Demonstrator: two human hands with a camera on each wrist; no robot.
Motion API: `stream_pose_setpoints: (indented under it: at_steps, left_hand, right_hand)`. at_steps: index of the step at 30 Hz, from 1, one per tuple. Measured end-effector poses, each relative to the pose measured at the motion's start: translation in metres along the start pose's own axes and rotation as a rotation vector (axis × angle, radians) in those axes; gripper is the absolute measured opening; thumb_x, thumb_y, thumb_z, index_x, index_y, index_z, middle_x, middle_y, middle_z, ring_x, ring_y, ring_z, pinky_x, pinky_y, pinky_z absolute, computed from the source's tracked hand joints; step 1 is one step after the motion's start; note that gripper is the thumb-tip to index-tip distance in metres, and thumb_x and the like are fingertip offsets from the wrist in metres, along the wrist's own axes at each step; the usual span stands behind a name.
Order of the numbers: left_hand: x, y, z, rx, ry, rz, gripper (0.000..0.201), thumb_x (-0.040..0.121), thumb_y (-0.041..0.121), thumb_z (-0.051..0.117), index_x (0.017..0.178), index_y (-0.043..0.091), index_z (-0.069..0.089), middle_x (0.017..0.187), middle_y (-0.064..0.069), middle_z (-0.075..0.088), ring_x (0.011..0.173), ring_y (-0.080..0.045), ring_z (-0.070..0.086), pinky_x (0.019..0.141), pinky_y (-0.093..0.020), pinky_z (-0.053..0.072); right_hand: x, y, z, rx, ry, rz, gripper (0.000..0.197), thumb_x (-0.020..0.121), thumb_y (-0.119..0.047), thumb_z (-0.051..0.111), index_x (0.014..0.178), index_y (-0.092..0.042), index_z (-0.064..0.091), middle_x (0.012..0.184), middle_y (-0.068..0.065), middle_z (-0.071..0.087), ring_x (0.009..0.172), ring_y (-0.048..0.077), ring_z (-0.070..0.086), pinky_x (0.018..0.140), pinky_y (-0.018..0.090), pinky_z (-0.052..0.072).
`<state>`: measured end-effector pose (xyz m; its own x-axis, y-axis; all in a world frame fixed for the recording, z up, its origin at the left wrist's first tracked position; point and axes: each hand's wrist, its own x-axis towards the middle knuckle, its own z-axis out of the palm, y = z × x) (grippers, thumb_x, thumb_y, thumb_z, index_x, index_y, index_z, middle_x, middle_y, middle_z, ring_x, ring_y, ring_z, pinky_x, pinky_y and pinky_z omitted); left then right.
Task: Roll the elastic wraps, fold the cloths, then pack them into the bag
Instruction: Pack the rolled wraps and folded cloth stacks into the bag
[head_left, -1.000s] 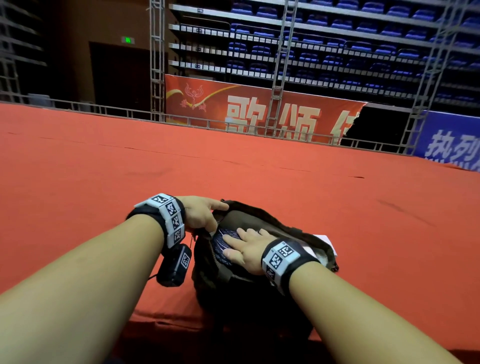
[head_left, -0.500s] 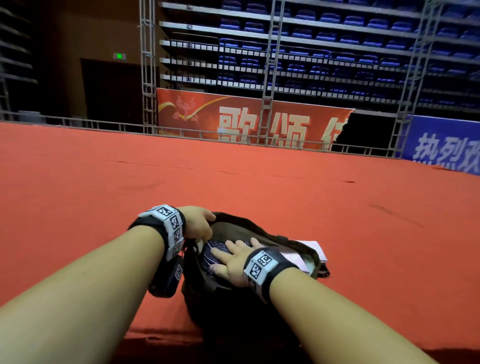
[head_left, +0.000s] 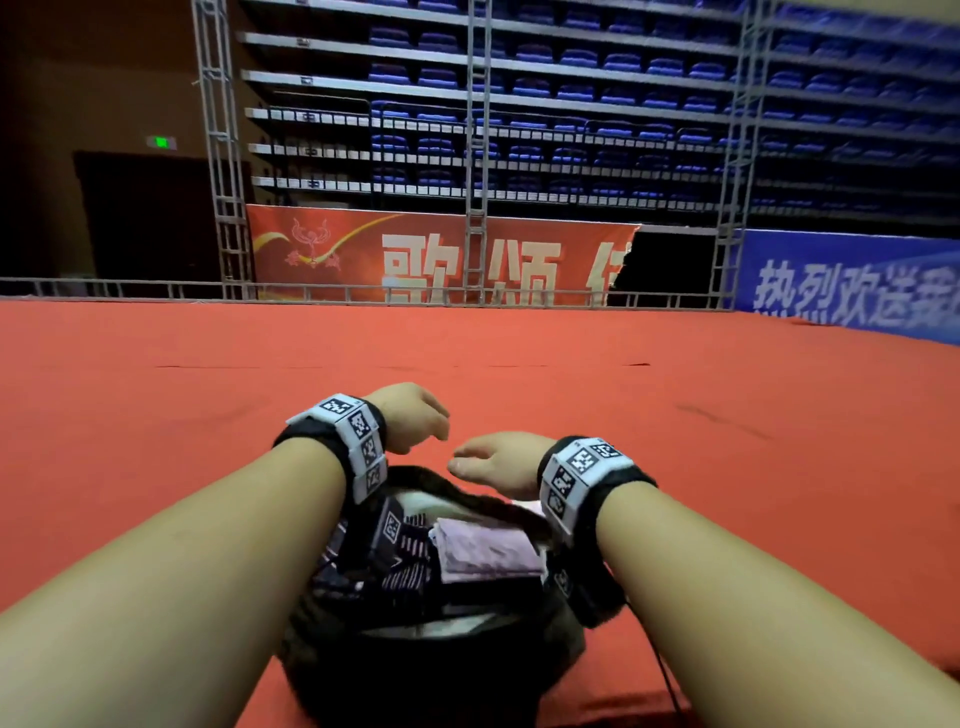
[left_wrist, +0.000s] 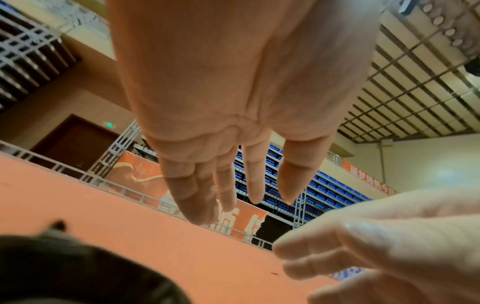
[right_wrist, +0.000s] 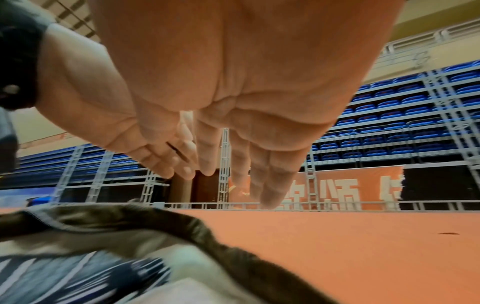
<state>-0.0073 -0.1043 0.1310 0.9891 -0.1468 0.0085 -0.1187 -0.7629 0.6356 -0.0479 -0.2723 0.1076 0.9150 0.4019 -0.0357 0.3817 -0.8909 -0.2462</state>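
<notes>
A person's two bare forearms reach forward over a wide red-carpeted surface (head_left: 156, 415) in a sports hall. At the far left stands a dark doorway under a small green sign (head_left: 161, 142); what it says is too small to read.

The left hand (head_left: 410, 418) hovers above the far rim of the bag, fingers relaxed and loosely bent downward, holding nothing. The left wrist view shows its fingers (left_wrist: 254, 174) hanging spread and slack, with the other hand's fingertips close beside them.

Below and between the wrists sits the dark brown bag (head_left: 566, 649), open at the near edge of the surface. The head view alone shows its contents: a dark navy cloth with white stripes (head_left: 405, 577) on the left and a folded pale pink cloth (head_left: 483, 556) just to its right, touching. The wrist views catch only the blurred rim and a smear of the striped cloth.

The right hand (head_left: 498, 462) floats just right of the left one, apart from it, palm down, fingers loose and empty. Both wrists wear black bands with white square-code tags.

Beyond the railing hangs a red banner (head_left: 436, 254) reading "歌颂"; a third character is cut off. To the far right a blue banner (head_left: 852, 286) begins "热烈欢送". Blue seats rise behind.
</notes>
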Motion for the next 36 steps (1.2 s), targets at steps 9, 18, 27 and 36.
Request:
stream_pose_setpoints:
  at_steps: [9,18,27,36]
  left_hand:
    - [0.076,0.073,0.082,-0.418,-0.122,-0.059,0.005,0.096,0.014,0.063,0.100,0.013,0.063,0.106,-0.011,0.061,0.085,-0.026,0.060,0.068,-0.031,0.052]
    - [0.134,0.057,0.162,-0.525,-0.261,-0.339,0.036,0.095,0.037,0.065,0.124,0.016,0.059,0.133,-0.012,0.058,0.106,-0.032,0.061,0.086,-0.038,0.055]
    - [0.149,0.023,0.193,-0.627,-0.332,-0.551,0.056,0.102,0.033,0.056,0.150,0.010,0.038,0.151,-0.024,0.042,0.112,-0.037,0.061,0.066,-0.038,0.051]
    - [0.161,-0.011,0.212,-0.799,-0.368,-0.631,0.024,0.094,0.028,0.061,0.081,0.012,0.049,0.071,-0.012,0.049,0.061,-0.026,0.048,0.061,-0.034,0.043]
  right_hand:
    - [-0.003,0.136,-0.032,0.136,0.227,0.278,0.042,0.101,-0.047,0.051,0.125,-0.017,0.068,0.120,0.003,0.070,0.109,0.021,0.063,0.090,0.028,0.047]
    - [0.025,0.224,0.020,0.381,0.259,0.454,0.033,0.100,-0.040,0.054,0.114,-0.015,0.071,0.077,-0.005,0.061,0.079,0.020,0.057,0.075,0.027,0.045]
    - [0.096,0.267,0.115,0.692,0.134,0.639,0.033,0.071,-0.049,0.059,0.078,-0.017,0.060,0.061,0.007,0.046,0.065,0.027,0.048,0.064,0.040,0.039]
    - [0.111,0.260,0.136,0.840,0.254,0.791,0.043,0.088,-0.033,0.065,0.114,0.002,0.065,0.102,0.016,0.065,0.094,0.032,0.062,0.081,0.037,0.048]
